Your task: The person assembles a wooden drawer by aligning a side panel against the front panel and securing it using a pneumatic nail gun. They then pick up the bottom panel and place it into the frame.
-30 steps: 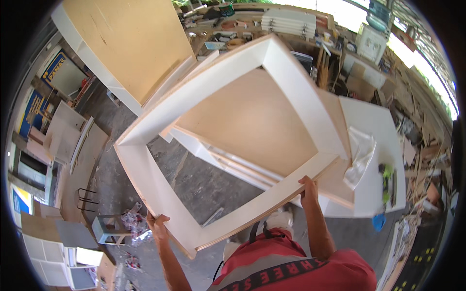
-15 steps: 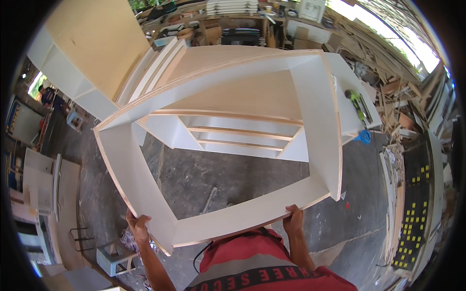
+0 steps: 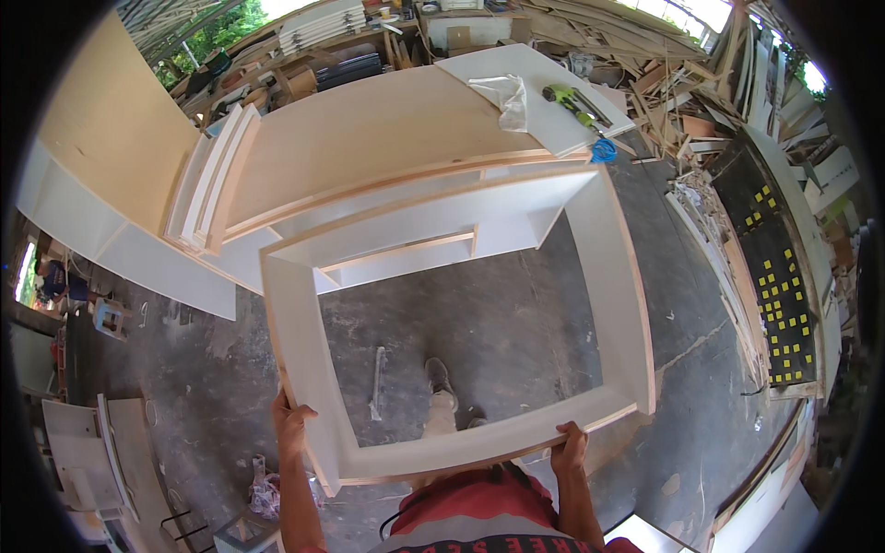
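In front of my body is a large rectangular white cabinet frame (image 3: 406, 456) with bare wood edges and an open middle. My left hand (image 3: 293, 424) grips its near left corner, thumb over the inner side. The near board's right part is held by my right hand (image 3: 571, 446), with the fingers partly hidden beneath it. Through the opening I see the concrete floor and my shoe (image 3: 439, 376). Just past the frame's far side stands a big wooden cabinet (image 3: 369, 134) with a plain plywood top.
A green power tool (image 3: 573, 103) with a blue end and a white cloth (image 3: 505, 100) lie on a white panel (image 3: 553, 69). White strips (image 3: 217, 175) rest on the cabinet's left end. At right are scrap wood (image 3: 659, 101) and a black board (image 3: 774, 276) with yellow squares. A grey stool (image 3: 111, 318) stands far left.
The frame has come down and turned, now sitting more level and nearer the floor, with both my hands still on it. My view has shifted, and my shoe shows through the opening.
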### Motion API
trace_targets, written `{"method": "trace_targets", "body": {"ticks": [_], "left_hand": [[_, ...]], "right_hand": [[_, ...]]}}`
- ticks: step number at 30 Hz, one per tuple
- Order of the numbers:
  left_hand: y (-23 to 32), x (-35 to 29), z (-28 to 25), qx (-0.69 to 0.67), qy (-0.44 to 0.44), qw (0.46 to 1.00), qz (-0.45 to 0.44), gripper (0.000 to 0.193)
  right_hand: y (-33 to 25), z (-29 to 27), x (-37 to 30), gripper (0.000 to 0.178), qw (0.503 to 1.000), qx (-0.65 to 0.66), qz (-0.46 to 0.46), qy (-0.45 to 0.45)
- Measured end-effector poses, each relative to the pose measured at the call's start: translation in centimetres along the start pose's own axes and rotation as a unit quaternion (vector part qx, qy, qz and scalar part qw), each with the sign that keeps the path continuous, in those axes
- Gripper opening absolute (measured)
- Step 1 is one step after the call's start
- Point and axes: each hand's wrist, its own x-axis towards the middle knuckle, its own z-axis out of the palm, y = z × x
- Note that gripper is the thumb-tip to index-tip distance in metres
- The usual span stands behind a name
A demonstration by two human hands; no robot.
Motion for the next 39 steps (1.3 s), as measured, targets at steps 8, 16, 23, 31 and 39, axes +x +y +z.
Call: {"method": "trace_targets", "body": {"ticks": [8,16,23,31,39], "left_hand": [[-9.5,5.1,1.0,0.041,-0.068,0.989,-0.125,0.052],[-22.3,14.6,-1.3,0.122,-0.072,0.975,-0.170,0.061],[-32.3,23.1,-5.6,0.152,-0.073,0.961,-0.219,0.047],[-39.4,34.7,-12.6,0.440,-0.088,0.883,-0.137,0.031],[-44.5,43.5,-17.5,0.624,-0.090,0.776,-0.029,0.031]], "right_hand": [[6.8,-5.5,0.8,0.049,0.990,-0.019,0.083,0.109],[18.1,-1.2,7.5,0.057,0.969,-0.068,0.108,0.210],[23.9,7.7,12.1,0.062,0.946,-0.126,0.166,0.249],[28.9,21.6,17.4,0.062,0.905,-0.229,0.218,0.283],[32.1,32.2,21.7,0.041,0.889,-0.324,0.167,0.277]]}}
